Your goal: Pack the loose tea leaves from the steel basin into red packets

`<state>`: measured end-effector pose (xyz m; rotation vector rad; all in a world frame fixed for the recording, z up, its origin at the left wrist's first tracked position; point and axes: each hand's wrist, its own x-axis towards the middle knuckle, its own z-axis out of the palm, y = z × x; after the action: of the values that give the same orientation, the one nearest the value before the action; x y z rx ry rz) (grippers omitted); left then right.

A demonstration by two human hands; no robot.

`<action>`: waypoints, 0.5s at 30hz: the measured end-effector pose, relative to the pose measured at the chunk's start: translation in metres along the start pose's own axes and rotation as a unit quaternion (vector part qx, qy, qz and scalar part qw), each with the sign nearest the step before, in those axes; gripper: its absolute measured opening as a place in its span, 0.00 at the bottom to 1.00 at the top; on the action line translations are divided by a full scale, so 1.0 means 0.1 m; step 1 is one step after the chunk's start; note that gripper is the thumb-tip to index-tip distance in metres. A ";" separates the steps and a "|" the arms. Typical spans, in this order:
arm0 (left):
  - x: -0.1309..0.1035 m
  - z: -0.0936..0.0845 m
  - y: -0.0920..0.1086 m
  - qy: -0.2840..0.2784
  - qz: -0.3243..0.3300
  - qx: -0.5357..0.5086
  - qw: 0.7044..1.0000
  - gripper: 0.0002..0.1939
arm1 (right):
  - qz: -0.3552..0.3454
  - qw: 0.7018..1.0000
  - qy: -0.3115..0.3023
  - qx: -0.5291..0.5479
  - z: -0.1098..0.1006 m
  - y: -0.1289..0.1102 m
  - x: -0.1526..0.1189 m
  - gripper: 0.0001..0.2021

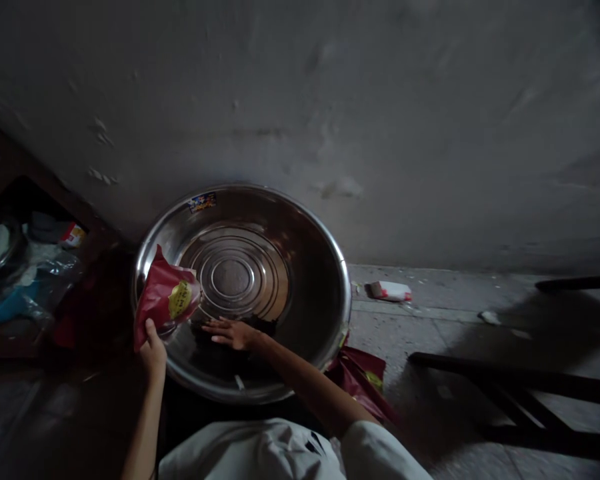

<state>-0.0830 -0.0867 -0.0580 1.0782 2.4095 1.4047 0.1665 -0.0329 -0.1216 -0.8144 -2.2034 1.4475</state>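
A wide, round metal basin point(344, 263) stands in front of me, with ringed grooves in its bottom. Over its left rim, my left hand point(153, 350) grips a red bag point(163, 290) with a yellow label, the bag's mouth tilted in toward the basin. Inside the basin, my right hand point(234, 333) reaches across with its fingers stretched out, holding nothing that I can see. Just beside and under it lies some dark material point(266, 325), too dim to name.
Another red bag point(363, 380) lies at the basin's right side. A white and red packet point(391, 291) is on the floor near the grey wall point(405, 133). Dark wooden legs point(520, 380) stand at right. Clear plastic bags point(35, 287) and packages are on the left.
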 end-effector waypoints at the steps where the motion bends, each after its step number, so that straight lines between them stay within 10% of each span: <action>1: -0.01 0.00 -0.01 -0.005 0.006 0.000 1.000 0.31 | 0.008 1.000 0.011 -0.013 -0.07 -0.05 -0.04 0.21; 7: -0.12 -0.01 -0.18 -0.037 -0.018 0.033 0.999 0.31 | 0.195 0.966 0.111 -0.129 -0.44 -0.04 -0.37 0.29; 15: -0.19 -0.11 -0.20 -0.105 -0.025 0.055 0.993 0.25 | 0.438 0.799 0.383 -0.149 -0.18 0.43 -0.53 0.38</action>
<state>-0.0844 -0.1131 -0.0727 1.1208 2.3660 1.0949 0.2289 -0.0417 -0.1542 -2.2585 -1.4215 0.7523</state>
